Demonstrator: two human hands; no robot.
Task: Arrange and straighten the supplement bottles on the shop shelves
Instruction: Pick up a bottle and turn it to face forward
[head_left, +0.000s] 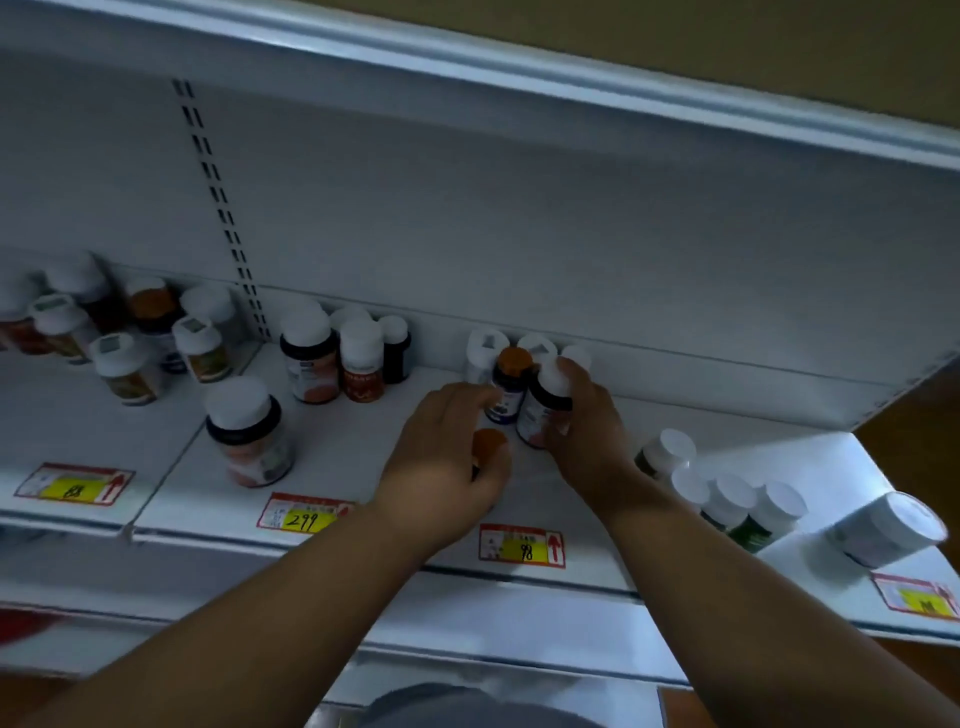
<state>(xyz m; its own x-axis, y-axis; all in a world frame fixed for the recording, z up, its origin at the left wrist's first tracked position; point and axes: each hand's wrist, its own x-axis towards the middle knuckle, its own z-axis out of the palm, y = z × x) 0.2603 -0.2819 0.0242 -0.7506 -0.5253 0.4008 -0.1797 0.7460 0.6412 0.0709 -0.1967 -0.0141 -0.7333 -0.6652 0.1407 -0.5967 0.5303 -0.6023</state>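
My right hand (587, 431) grips a dark white-capped supplement bottle (545, 402) standing on the white shelf (363, 447). My left hand (441, 462) curls round a small orange-capped bottle (488, 444), mostly hidden under the palm. Between the hands, a second orange-capped dark bottle (511, 382) stands upright, with white-capped bottles (485, 348) behind it against the back panel. A large white-capped bottle (249, 431) stands alone to the left.
A cluster of bottles (343, 358) stands behind the lone one; more crowd the left shelf section (124, 332). Green white-capped bottles (737, 504) and a white tub (888, 527) line the right front edge. Price tags (522, 545) run along the shelf lip.
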